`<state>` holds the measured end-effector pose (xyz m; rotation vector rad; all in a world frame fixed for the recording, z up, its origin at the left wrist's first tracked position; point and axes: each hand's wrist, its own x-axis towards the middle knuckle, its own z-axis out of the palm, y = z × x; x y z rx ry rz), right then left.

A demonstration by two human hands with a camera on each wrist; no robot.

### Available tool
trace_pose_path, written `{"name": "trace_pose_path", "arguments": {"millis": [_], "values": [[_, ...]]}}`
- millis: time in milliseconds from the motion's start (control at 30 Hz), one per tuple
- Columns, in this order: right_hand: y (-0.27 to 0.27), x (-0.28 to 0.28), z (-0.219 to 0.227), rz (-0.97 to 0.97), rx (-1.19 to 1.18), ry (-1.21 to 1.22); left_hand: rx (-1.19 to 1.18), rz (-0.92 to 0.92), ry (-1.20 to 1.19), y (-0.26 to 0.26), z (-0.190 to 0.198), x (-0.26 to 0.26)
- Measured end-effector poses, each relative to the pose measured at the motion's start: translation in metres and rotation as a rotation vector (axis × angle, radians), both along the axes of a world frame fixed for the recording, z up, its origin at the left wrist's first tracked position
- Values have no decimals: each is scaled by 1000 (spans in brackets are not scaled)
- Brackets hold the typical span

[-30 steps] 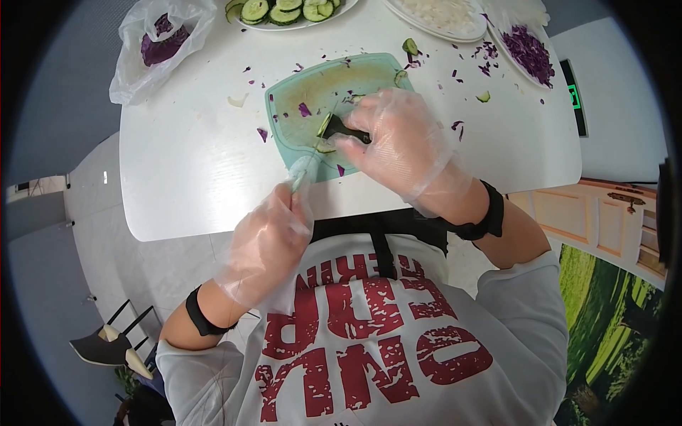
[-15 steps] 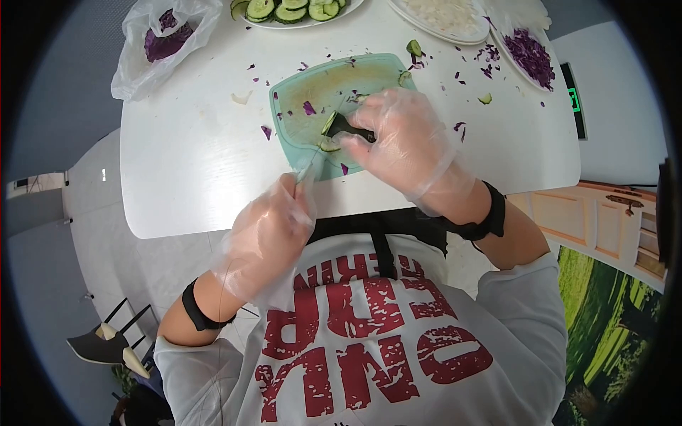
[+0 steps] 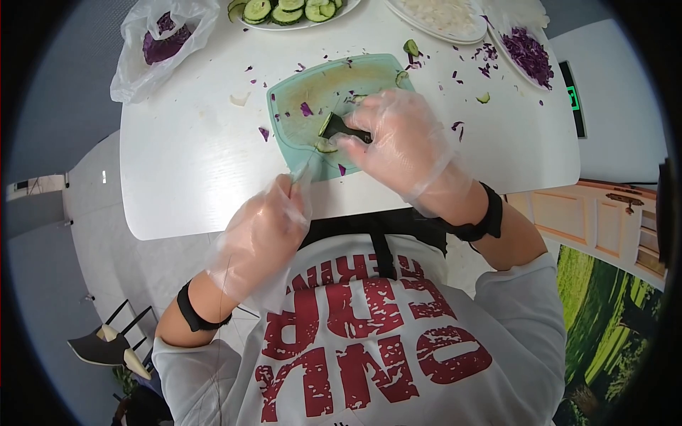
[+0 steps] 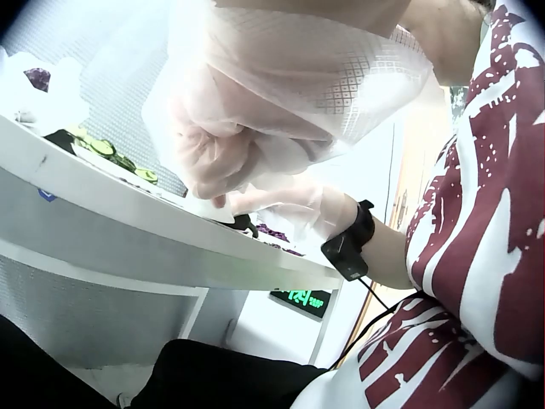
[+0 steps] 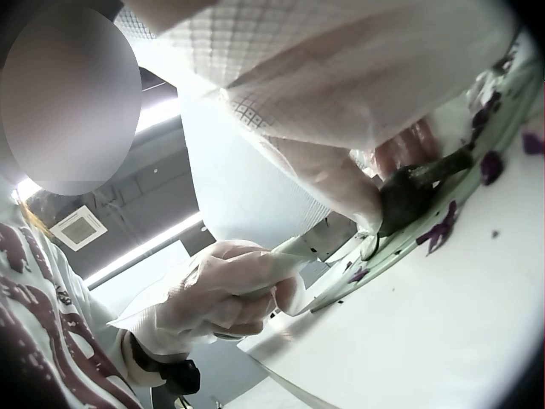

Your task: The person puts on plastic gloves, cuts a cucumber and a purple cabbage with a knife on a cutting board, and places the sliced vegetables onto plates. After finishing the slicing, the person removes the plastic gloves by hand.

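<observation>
A turquoise cutting board (image 3: 305, 92) lies near the table's front edge with purple cabbage scraps on it. On it, my gloved right hand (image 3: 405, 142) holds down a dark-skinned cucumber piece (image 3: 339, 129), thumb on the near side and fingertips on the far side. A thin cucumber slice (image 3: 325, 146) lies beside the cut end. My gloved left hand (image 3: 264, 231) grips the handle of a knife (image 5: 328, 237), at the board's near-left corner. In the right wrist view the blade points toward the cucumber. From the left wrist, the glove and fingers mostly hide the knife.
A plate of cucumber slices (image 3: 288, 26) stands at the back. Right of it are a plate of pale shreds (image 3: 437, 18) and a plate of shredded purple cabbage (image 3: 527, 57). A plastic bag (image 3: 131, 78) with purple cabbage sits at the back left. Scraps dot the white table (image 3: 192, 163).
My left hand has drawn the knife slightly back toward my body, away from the cucumber's cut end. My right hand keeps its hold on the cucumber in about the same place.
</observation>
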<state>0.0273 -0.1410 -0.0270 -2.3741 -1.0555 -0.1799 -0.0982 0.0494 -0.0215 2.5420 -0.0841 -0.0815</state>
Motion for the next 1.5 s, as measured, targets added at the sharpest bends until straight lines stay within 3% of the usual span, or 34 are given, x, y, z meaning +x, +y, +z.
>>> {"name": "trace_pose_path", "arguments": {"millis": [67, 133, 267, 367, 567, 633, 767, 967, 1467, 1500], "values": [[0, -1, 0, -4, -4, 33, 64, -77, -77, 1, -4, -1], [0, 0, -1, -10, -8, 26, -62, 8, -24, -1, -5, 1], [0, 0, 3, -4, -32, 36, -126, -47, -81, -1, -5, 5], [-1, 0, 4, 3, -52, 66, -39, 53, 130, -5, 9, 8], [1, 0, 2, -12, -48, 45, -60, -59, -52, -1, -7, 11], [0, 0, 1, -9, -30, 50, -77, -20, 125, 2, -9, 10], [0, 0, 0, -17, -25, 29, -50, 10, 0, -5, 0, 12], [0, 3, -2, -2, -1, -3, -121, 83, 137, -6, 1, 18], [0, -3, -2, -66, -40, -23, -16, 100, 16, 1, -5, 33], [-1, -3, -1, -65, -45, 22, 52, 47, -83, 2, -5, 32]]}}
